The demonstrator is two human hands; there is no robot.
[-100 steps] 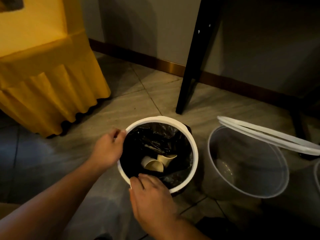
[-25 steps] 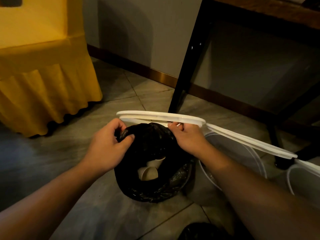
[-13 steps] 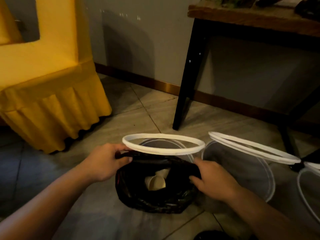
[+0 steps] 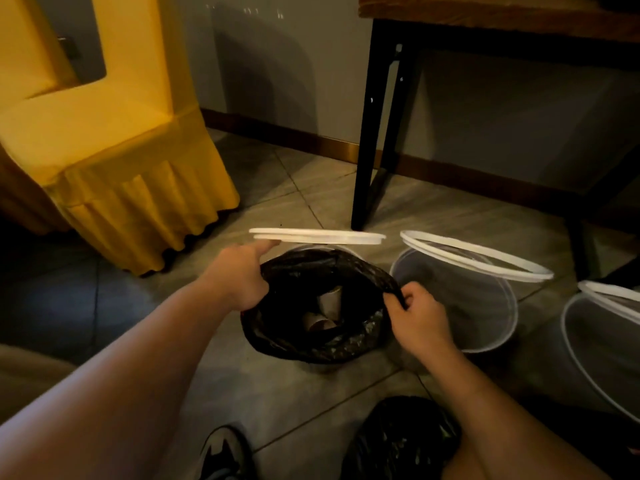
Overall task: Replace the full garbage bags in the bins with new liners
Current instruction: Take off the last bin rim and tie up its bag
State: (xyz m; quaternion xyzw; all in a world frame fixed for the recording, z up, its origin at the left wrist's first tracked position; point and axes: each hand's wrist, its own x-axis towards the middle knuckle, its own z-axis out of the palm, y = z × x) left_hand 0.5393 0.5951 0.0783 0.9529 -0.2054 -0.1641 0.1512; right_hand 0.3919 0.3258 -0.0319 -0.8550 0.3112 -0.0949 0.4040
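Observation:
A black garbage bag (image 4: 308, 337) with paper cups (image 4: 323, 308) inside sits in a small bin on the floor. My left hand (image 4: 239, 278) grips the bag's left edge, and its index finger props up the bin's white retaining ring (image 4: 317, 235), which hovers level above the bag. My right hand (image 4: 417, 313) pinches the bag's right edge. The bin itself is almost hidden by the bag.
A clear empty bin (image 4: 485, 306) with its raised white ring (image 4: 478, 254) stands right of the bag; another bin (image 4: 602, 355) is at the far right. A tied black bag (image 4: 401, 441) lies near my shoe (image 4: 221, 455). Behind are a yellow covered chair (image 4: 114, 168) and a black table leg (image 4: 372, 133).
The bag's edges have come off the rim and are gathered in both hands. The white ring has been lifted up and now rests higher on my left index finger.

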